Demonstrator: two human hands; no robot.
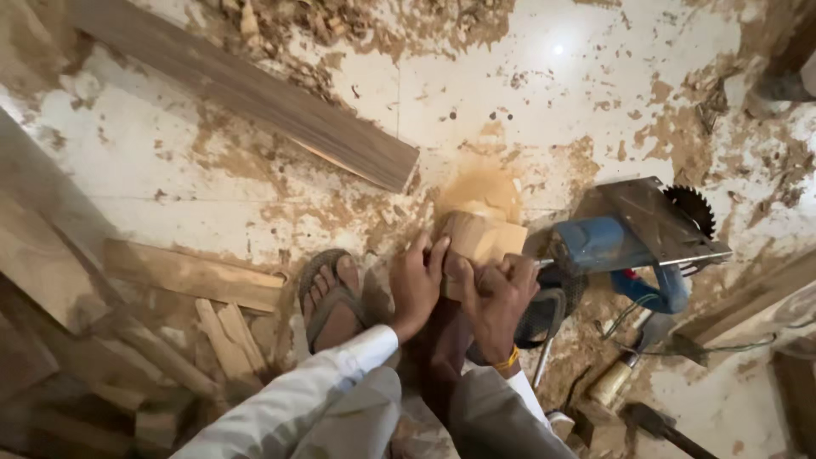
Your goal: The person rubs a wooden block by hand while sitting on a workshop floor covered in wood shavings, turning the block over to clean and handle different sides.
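Both my hands grip a small pale wooden block (pixel 486 239) low over the floor, just beyond my knees. My left hand (pixel 415 285) clasps its left side with fingers curled over the top edge. My right hand (pixel 495 297), with a yellow band at the wrist, holds the lower right part. A heap of fine orange sawdust (pixel 481 189) lies right behind the block. My sandalled foot (pixel 333 297) rests on the floor to the left of my hands.
A blue circular saw (pixel 633 234) lies upturned at the right, blade and metal base plate up, its cable trailing below. A long dark plank (pixel 255 93) crosses the upper left. Wood offcuts (pixel 191 276) pile at the lower left. A hammer (pixel 663 422) lies at the lower right.
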